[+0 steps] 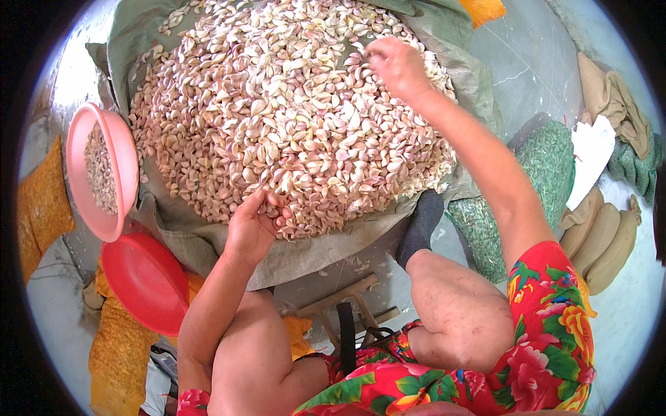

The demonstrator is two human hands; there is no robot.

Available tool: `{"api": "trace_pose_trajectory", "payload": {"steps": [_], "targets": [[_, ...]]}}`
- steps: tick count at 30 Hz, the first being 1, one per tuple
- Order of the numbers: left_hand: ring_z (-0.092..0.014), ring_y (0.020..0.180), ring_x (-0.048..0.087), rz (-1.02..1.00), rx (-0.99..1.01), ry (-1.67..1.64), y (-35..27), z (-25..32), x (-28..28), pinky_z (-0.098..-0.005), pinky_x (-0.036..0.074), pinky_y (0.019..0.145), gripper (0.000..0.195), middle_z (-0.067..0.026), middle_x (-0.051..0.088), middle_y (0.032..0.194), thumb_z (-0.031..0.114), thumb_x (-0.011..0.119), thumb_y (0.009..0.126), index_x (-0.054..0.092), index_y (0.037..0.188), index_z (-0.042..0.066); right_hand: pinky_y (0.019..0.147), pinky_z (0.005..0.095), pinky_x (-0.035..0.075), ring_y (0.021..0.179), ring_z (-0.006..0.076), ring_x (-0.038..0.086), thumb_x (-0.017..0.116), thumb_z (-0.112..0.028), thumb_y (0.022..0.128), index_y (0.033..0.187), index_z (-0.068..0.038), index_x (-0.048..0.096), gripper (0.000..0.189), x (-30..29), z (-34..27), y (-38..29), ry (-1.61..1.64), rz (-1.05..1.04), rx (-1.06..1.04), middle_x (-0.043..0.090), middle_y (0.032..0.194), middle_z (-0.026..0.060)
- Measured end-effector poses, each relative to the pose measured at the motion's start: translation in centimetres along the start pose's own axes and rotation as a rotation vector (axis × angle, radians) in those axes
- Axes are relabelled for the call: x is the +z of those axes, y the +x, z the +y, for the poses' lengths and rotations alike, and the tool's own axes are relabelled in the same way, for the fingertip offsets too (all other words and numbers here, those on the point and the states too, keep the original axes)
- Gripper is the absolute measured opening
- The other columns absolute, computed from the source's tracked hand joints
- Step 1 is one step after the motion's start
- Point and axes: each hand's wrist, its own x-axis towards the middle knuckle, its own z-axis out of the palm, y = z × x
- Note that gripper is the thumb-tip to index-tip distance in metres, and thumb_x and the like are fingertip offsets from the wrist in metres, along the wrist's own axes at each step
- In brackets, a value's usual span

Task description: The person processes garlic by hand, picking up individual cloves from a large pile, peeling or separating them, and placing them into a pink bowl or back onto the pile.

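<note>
A wide heap of unpeeled garlic cloves point(291, 125) lies spread on a grey-green woven sheet point(307, 257) before me. At the heap's near edge, my left hand point(255, 223) is turned palm up with its fingers curled around a few cloves. My right hand point(398, 65) reaches to the far right of the heap, slightly blurred. Its fingers are bent down beside a small bare patch of the sheet, and their tips are partly hidden, so I cannot tell whether they grip a clove.
A pink plastic basin point(127, 156) holding small cloves tilts at the heap's left. Below it leans a red basin point(148, 286). Orange mesh sacks point(117, 359) stand at the left, a filled green mesh sack point(546, 156) at the right. A wooden stool frame point(338, 299) shows between my legs.
</note>
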Motion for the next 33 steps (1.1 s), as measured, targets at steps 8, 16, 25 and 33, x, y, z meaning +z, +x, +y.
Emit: {"api": "trace_pose_trajectory", "payload": {"steps": [8,16,25,33], "targets": [[-0.021,0.083,0.060,-0.003,-0.005,0.009,0.3,0.0,0.1,-0.0317,0.047,0.073,0.032,-0.0067,0.057,0.091,0.030,0.044,0.105,0.052,0.085,0.007,0.093,0.0437,0.052,0.102,0.0349,0.066,0.062,-0.016,0.079,0.108,-0.015,0.074,0.032,-2.1,8.8,3.0,-0.349,0.125,0.140,0.069,0.110,0.0162],[-0.020,0.083,0.061,-0.006,-0.005,0.043,0.2,0.1,-0.3,-0.0315,0.048,0.075,0.031,-0.0063,0.057,0.092,0.032,0.046,0.104,0.052,0.085,0.008,0.089,0.0420,0.053,0.097,0.0357,0.067,0.069,-0.017,0.074,0.108,-0.016,0.073,0.034,-1.5,9.0,4.3,-0.247,0.015,0.082,0.071,0.104,0.0166],[-0.021,0.083,0.061,0.006,-0.007,0.056,0.2,0.1,-0.2,-0.0309,0.048,0.074,0.031,-0.0068,0.057,0.092,0.032,0.046,0.104,0.052,0.085,0.007,0.089,0.0445,0.052,0.096,0.0360,0.066,0.066,-0.012,0.076,0.100,-0.014,0.072,0.026,-1.2,9.3,4.2,-0.186,-0.027,0.010,0.069,0.101,0.0155],[-0.021,0.082,0.061,0.019,0.002,0.042,0.0,0.3,-0.9,-0.0322,0.046,0.073,0.033,-0.0074,0.058,0.091,0.032,0.046,0.104,0.052,0.085,0.006,0.083,0.0405,0.054,0.088,0.0320,0.065,0.058,-0.006,0.083,0.095,-0.009,0.069,0.016,-0.3,4.1,-0.5,-0.162,-0.172,-0.115,0.064,0.095,0.0104]]}}
